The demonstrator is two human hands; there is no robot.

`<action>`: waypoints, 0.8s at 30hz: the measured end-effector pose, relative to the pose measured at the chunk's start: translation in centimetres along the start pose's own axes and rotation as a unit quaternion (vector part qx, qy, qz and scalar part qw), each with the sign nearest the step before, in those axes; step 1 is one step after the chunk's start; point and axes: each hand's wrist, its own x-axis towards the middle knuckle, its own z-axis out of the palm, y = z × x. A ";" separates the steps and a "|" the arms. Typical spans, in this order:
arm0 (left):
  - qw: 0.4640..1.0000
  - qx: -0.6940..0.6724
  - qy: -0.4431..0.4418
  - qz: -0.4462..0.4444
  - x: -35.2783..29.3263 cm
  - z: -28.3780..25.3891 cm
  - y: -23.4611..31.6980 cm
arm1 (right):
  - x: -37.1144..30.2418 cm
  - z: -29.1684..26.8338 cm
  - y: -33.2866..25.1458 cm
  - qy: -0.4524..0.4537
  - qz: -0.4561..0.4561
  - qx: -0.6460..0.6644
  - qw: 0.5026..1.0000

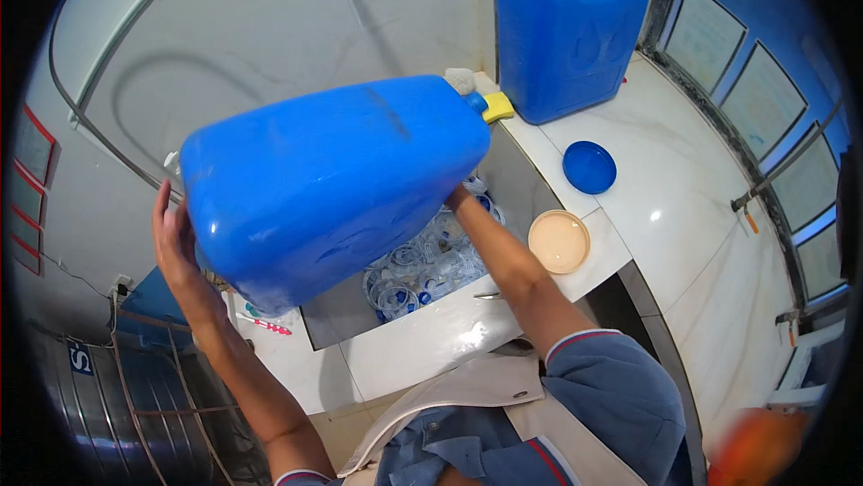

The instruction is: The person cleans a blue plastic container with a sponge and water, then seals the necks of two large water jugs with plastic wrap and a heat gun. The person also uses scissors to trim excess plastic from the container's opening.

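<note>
A big blue jerrycan (333,171) lies tipped on its side over the sink, its narrow end at the right. My left hand (175,239) holds its broad left end, fingers spread up along the edge. Reaching in from the right, my right hand (458,197) supports it from beneath; the fingers are hidden behind the can. Below, the sink basin (530,176) holds a heap of clear plastic pieces (431,261) with several blue caps among them.
Another blue jerrycan (571,36) stands upright at the back right. A round blue lid (590,168) and a beige round lid or dish (558,241) lie on the white counter (683,207). A yellow sponge (498,107) sits at the sink's far corner. A pink-and-white brush (270,326) lies front left.
</note>
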 end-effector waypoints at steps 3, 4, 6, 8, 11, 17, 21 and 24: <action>0.993 0.048 -0.071 0.076 1.1 4.9 2.8 | -2.5 1.2 2.6 0.002 0.048 0.105 0.993; 0.989 0.062 -0.093 0.096 1.4 6.5 3.6 | -3.3 2.0 3.3 0.000 0.064 0.134 0.989; 0.978 0.084 -0.132 0.135 1.6 9.3 4.9 | -4.4 3.7 4.3 -0.004 0.085 0.174 0.981; 0.968 0.096 -0.182 0.142 1.7 12.3 6.4 | -5.0 4.9 4.6 -0.002 0.099 0.207 0.973; 0.950 0.156 -0.228 0.147 2.4 14.6 8.4 | -6.1 6.7 4.7 -0.010 0.118 0.241 0.963; 0.962 0.168 -0.141 0.165 5.4 11.7 7.5 | -4.8 4.7 0.9 0.007 0.090 0.229 0.969; 0.980 0.171 -0.078 -0.067 7.8 2.4 2.8 | -3.2 -2.2 -5.8 0.067 0.004 0.113 0.991; 0.968 0.226 0.020 -0.111 6.1 -1.2 -3.1 | -3.2 -3.5 -11.3 0.098 -0.063 -0.138 0.984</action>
